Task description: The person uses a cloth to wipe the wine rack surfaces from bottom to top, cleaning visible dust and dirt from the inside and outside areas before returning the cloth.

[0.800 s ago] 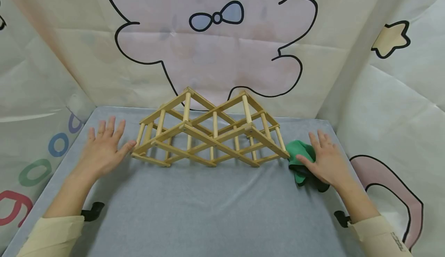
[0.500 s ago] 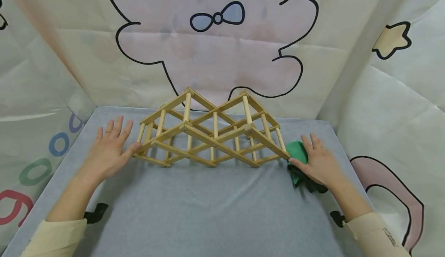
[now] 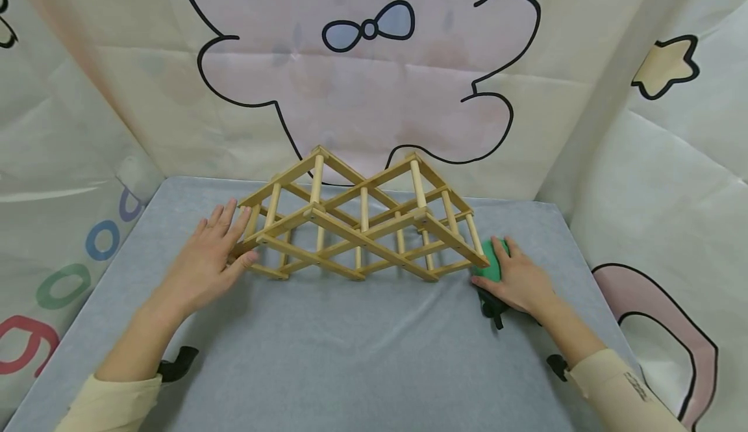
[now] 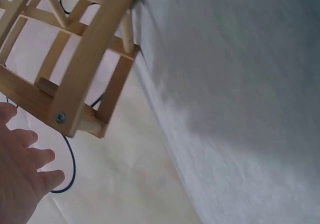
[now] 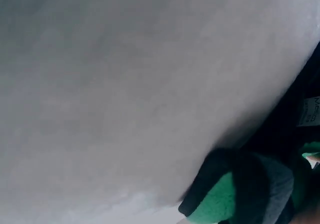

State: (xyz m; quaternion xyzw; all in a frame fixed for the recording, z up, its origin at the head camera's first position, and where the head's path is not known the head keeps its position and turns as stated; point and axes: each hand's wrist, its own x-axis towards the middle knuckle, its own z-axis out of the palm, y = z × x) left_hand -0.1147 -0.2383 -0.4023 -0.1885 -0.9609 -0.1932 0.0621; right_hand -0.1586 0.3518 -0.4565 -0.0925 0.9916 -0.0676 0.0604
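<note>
A wooden folding lattice rack [image 3: 362, 240], made of crossed slats and round dowels, stands at the back of the table. My left hand [image 3: 204, 263] reaches to its left end with fingers extended, overlapping the slats in the head view. From the left wrist, the fingers [image 4: 42, 158] show just beside the rack's screwed end [image 4: 82, 69]. At the rack's right end, my right hand [image 3: 520, 280] holds a bunched green and black cloth item [image 3: 491, 266] between thumb and fingers. The right wrist view shows its folds [image 5: 220, 199] and a white label [image 5: 310, 111]; that hand is mostly hidden there.
A grey-blue cloth covers the table [image 3: 350, 354]. Printed fabric walls [image 3: 362, 75] rise behind and at both sides, close to the table's edges. Black wrist-camera parts [image 3: 178, 364] stick out beside both forearms.
My left hand has moved right, from beside the rack onto its left end. My right hand has moved left, closing over the green and black cloth, which shifts slightly left. The rack stays put.
</note>
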